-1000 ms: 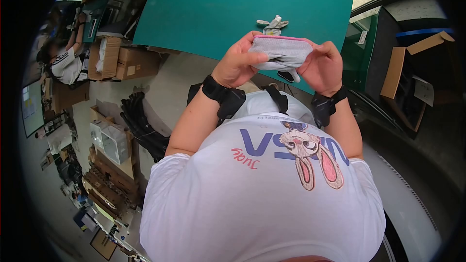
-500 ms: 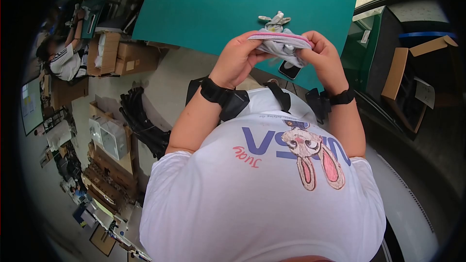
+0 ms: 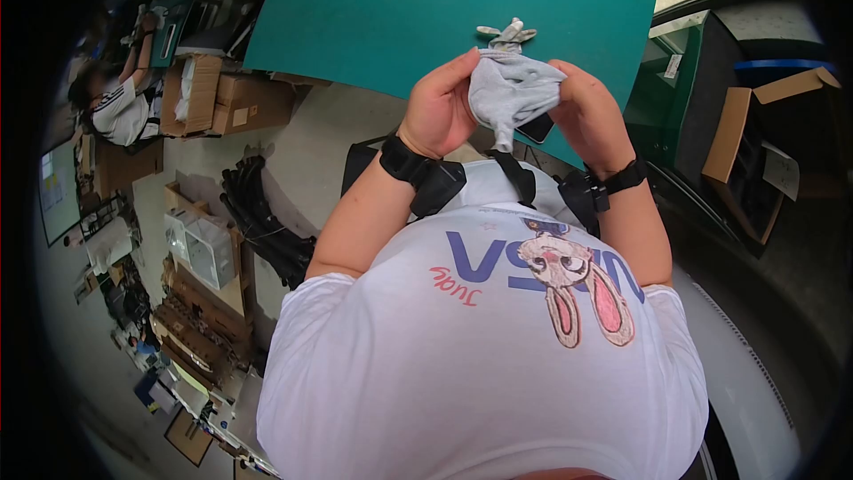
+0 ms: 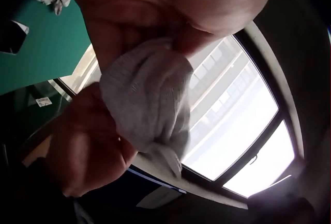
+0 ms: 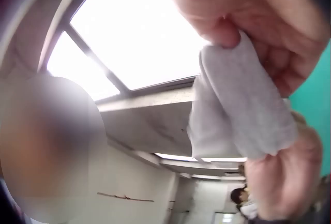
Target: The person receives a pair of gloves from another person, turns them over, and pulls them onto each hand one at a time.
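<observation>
We're turning the gray cloth [image 3: 514, 92] — its pink edge is no longer showing, so we're likely still reworking its shape — and holding it between left hand [image 3: 442, 111] and right hand [image 3: 590, 116] by the counter's [image 3: 418, 9] near side. A pale bundle [image 3: 508, 36] is lying just beyond, a cardboard box [image 3: 256, 111] is standing leftward, and a window [image 4: 238, 105] is glaring.
</observation>
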A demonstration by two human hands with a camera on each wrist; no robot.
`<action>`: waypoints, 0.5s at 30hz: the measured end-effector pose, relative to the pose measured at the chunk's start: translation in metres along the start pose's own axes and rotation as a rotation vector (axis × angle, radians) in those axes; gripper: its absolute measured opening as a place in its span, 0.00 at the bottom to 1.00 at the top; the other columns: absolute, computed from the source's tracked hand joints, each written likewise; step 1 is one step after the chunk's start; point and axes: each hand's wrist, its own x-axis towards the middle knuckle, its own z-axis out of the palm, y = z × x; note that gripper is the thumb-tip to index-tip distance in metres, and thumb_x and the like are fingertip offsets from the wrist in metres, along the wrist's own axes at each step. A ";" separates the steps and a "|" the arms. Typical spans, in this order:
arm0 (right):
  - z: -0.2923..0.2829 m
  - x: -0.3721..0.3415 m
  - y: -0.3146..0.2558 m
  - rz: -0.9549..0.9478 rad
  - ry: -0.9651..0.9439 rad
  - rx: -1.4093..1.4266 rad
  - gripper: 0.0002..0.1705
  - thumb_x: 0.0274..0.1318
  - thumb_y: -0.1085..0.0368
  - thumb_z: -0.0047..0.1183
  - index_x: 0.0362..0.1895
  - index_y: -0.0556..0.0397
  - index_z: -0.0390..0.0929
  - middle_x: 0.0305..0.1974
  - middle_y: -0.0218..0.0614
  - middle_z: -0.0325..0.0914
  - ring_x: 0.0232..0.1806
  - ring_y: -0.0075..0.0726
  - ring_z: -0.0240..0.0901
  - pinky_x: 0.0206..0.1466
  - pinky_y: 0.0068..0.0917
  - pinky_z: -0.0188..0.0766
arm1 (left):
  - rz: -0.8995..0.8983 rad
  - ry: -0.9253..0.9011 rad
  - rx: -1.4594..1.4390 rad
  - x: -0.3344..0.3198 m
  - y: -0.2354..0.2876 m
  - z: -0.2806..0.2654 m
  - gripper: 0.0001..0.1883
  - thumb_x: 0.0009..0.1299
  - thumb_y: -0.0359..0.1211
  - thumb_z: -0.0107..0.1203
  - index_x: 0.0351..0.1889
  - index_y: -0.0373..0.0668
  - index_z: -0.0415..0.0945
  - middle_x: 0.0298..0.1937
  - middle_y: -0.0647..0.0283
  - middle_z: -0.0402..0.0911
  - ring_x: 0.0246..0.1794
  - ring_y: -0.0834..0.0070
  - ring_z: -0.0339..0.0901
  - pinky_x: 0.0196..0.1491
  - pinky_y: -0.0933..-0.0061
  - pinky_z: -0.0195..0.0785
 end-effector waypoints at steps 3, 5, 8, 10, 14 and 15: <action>-0.002 0.000 0.000 -0.007 -0.138 0.389 0.24 0.55 0.69 0.35 0.53 0.72 0.68 0.51 0.47 0.74 0.52 0.39 0.72 0.61 0.33 0.64 | 0.008 0.048 0.137 0.001 -0.001 -0.001 0.21 0.78 0.40 0.39 0.52 0.30 0.72 0.51 0.54 0.79 0.51 0.66 0.77 0.57 0.65 0.68; -0.001 0.001 0.003 0.014 -0.193 0.544 0.27 0.54 0.68 0.34 0.55 0.73 0.67 0.53 0.50 0.73 0.53 0.43 0.71 0.63 0.35 0.62 | 0.017 0.059 0.179 0.003 -0.001 0.001 0.20 0.78 0.40 0.40 0.51 0.31 0.72 0.51 0.54 0.79 0.50 0.68 0.77 0.55 0.67 0.69; 0.002 0.005 0.008 0.087 -0.280 0.577 0.29 0.57 0.61 0.36 0.58 0.71 0.66 0.55 0.49 0.73 0.55 0.42 0.71 0.63 0.34 0.62 | 0.040 0.022 0.161 0.003 0.004 0.009 0.19 0.77 0.41 0.41 0.49 0.33 0.73 0.49 0.55 0.80 0.49 0.70 0.78 0.53 0.69 0.70; 0.003 0.005 0.004 0.153 -0.256 0.454 0.30 0.60 0.57 0.37 0.59 0.69 0.65 0.56 0.47 0.73 0.55 0.40 0.71 0.63 0.32 0.63 | 0.069 -0.024 0.151 0.004 0.008 0.011 0.18 0.77 0.41 0.42 0.48 0.34 0.74 0.47 0.56 0.80 0.47 0.71 0.78 0.52 0.70 0.70; -0.010 0.007 0.001 0.176 -0.352 0.223 0.32 0.60 0.54 0.50 0.61 0.67 0.65 0.56 0.43 0.73 0.55 0.36 0.72 0.61 0.31 0.65 | 0.078 -0.069 0.266 0.002 0.013 0.021 0.16 0.76 0.40 0.45 0.46 0.35 0.74 0.44 0.59 0.80 0.43 0.74 0.78 0.50 0.72 0.70; -0.011 0.007 -0.001 0.189 -0.403 0.229 0.32 0.59 0.56 0.52 0.60 0.67 0.66 0.56 0.43 0.73 0.55 0.36 0.72 0.61 0.31 0.65 | 0.076 -0.058 0.297 0.002 0.015 0.024 0.16 0.76 0.39 0.45 0.46 0.35 0.74 0.44 0.59 0.80 0.42 0.75 0.77 0.49 0.73 0.70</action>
